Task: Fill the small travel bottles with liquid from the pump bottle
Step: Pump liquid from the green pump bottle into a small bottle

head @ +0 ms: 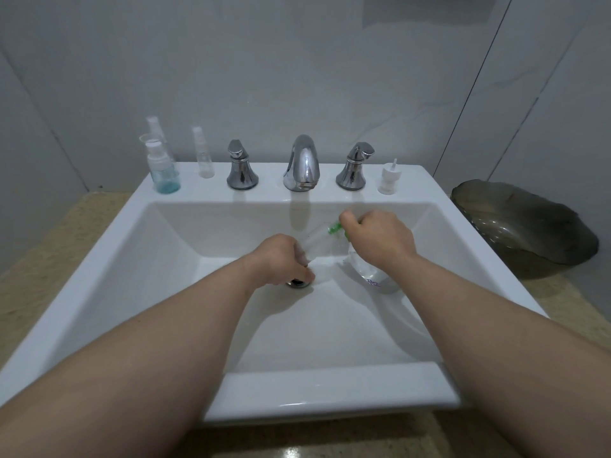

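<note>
The left hand point(282, 257) fingers grip a small travel bottle point(314, 241); the right hand point(380, 238) clasps the pump bottle point(370, 272); the nozzle should meet the mouth squarely before a slow press.

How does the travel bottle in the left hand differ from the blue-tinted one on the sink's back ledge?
The held travel bottle lies tilted over the basin, gripped by the left hand; the blue-tinted bottle stands upright and untouched on the sink ledge. The blue-tinted bottle wears its white spray cap; the held one's mouth meets the pump bottle's green nozzle. The held one looks colourless. Both are small and see-through.
</note>
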